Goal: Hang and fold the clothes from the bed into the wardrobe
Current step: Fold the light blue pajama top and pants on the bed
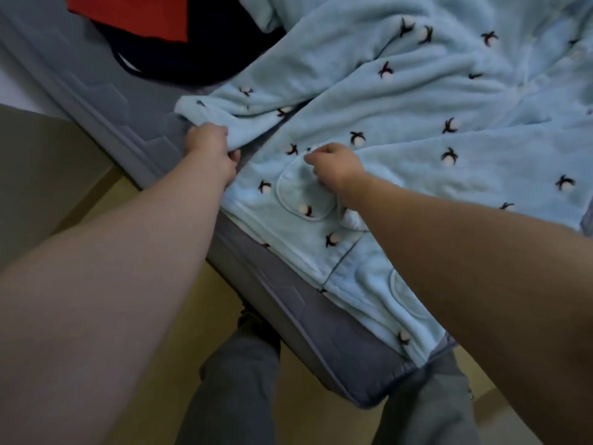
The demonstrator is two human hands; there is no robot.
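A light blue fleece garment (417, 130) with small dark and white motifs lies spread over the grey bed (134, 130). Its hem hangs a little over the bed's near edge. My left hand (211, 149) grips the end of a sleeve at the garment's left side. My right hand (333, 168) pinches the fabric at the top of a rounded patch pocket (301, 197). Both forearms reach in from the bottom of the view.
A red garment (134, 14) lies on a dark navy one (192, 56) at the bed's far left. The bed's corner (369, 396) points toward my legs in grey trousers (237, 380). Yellowish floor (154, 364) shows below the bed edge.
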